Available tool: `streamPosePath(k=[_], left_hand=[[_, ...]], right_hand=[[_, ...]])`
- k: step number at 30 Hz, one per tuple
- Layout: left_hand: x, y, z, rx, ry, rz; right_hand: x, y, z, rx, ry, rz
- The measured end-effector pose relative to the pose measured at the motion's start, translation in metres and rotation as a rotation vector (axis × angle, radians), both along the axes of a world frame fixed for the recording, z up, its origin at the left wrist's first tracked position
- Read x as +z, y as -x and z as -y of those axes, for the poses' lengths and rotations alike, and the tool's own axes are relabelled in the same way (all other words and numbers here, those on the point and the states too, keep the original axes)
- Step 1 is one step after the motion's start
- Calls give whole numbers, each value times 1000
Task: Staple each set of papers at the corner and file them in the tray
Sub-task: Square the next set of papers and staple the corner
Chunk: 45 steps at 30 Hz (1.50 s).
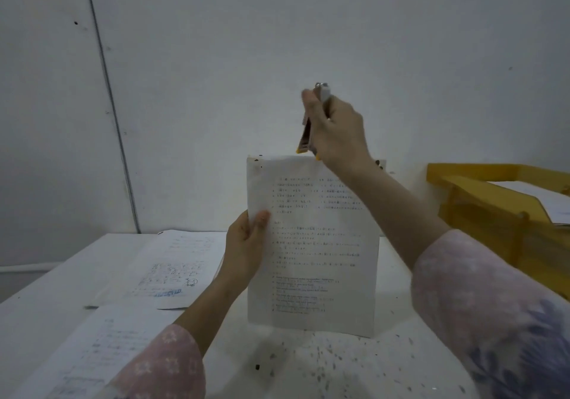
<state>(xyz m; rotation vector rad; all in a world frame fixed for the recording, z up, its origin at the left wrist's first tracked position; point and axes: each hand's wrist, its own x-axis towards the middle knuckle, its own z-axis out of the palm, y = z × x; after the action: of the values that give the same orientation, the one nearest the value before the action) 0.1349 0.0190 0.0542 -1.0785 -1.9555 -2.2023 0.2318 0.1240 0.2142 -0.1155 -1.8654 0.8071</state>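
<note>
Table (pixel 324 364): white top, dark specks across the near part. Loose sheets (pixel 175 263) with print and blue writing lie flat on its left side, well apart from the tray. A further sheet (pixel 101 346) lies nearer, partly under the left sleeve (pixel 166 364). A thin dark line (pixel 108 90) runs down the wall behind.

Obstruction: the right forearm (pixel 398 210) crosses in front of the paper set's upper right corner and hides it.

Tray (pixel 481 207): yellow, tiered, at the right edge of the table. White paper (pixel 543 201) lies in the upper tier; contents of the lower tier cannot be told.

Paper set (pixel 314 244): held upright above the table, print toward the camera, clear of the tray. Left hand (pixel 246 244) pinches its left edge, thumb on the front, fingers behind. Right hand (pixel 336 133) is curled round the stapler (pixel 308 133), nose down, yellow tips just at the set's top edge. Cannot tell whether the sheets sit between its jaws
</note>
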Motion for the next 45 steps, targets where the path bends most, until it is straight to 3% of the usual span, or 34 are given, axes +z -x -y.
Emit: streamPosePath(k=[9, 14, 24, 32, 39, 45], left_hand=[[-2, 0, 1, -4, -20, 9], [-1, -1, 2, -11, -23, 11], [-1, -3, 4, -1, -12, 29], [-1, -4, 6, -35, -24, 29], [-1, -5, 5, -50, -24, 35], [-1, -6, 6, -68, -34, 22]], right_hand=[[-8, 41, 10, -176, -57, -85], [-13, 42, 16, -308, -113, -31], [-15, 58, 36, -257, -207, -33], [-4, 50, 15, -226, -66, -253], [-19, 45, 0, -389, -134, -115], [-29, 51, 7, -374, -203, -67]])
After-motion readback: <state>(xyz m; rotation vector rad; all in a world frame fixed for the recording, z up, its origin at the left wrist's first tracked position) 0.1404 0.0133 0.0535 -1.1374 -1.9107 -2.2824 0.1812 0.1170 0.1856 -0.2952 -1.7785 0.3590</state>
